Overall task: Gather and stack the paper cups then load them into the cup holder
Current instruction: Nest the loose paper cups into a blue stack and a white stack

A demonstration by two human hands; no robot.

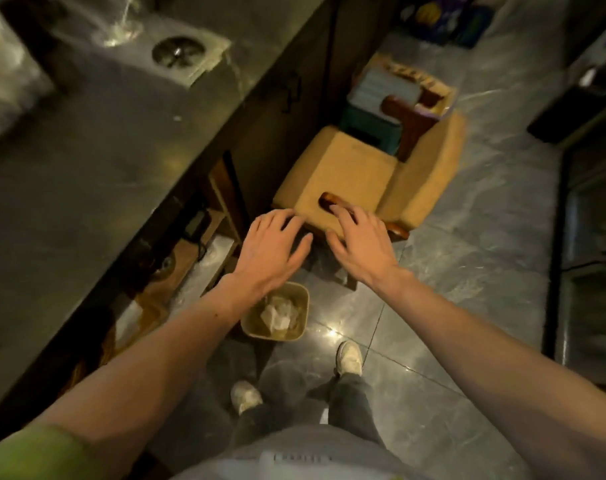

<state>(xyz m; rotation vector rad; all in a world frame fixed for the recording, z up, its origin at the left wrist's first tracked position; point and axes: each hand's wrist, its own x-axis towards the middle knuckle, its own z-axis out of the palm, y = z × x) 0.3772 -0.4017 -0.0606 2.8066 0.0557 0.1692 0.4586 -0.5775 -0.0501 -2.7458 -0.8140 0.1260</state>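
Observation:
No paper cups and no cup holder show in the head view. My left hand (272, 245) and my right hand (360, 242) are stretched out side by side over the floor, fingers straight and spread, holding nothing. Both hang in front of a tan cushioned chair (346, 174); my right fingertips overlap its wooden arm (331, 200), though contact cannot be told.
A dark stone counter (97, 161) runs along the left, with a round metal disc (178, 51) set in a pale square on it. A small beige bin (277, 311) with crumpled paper stands on the grey tiled floor (467, 271). Boxes (398, 88) sit behind the chair.

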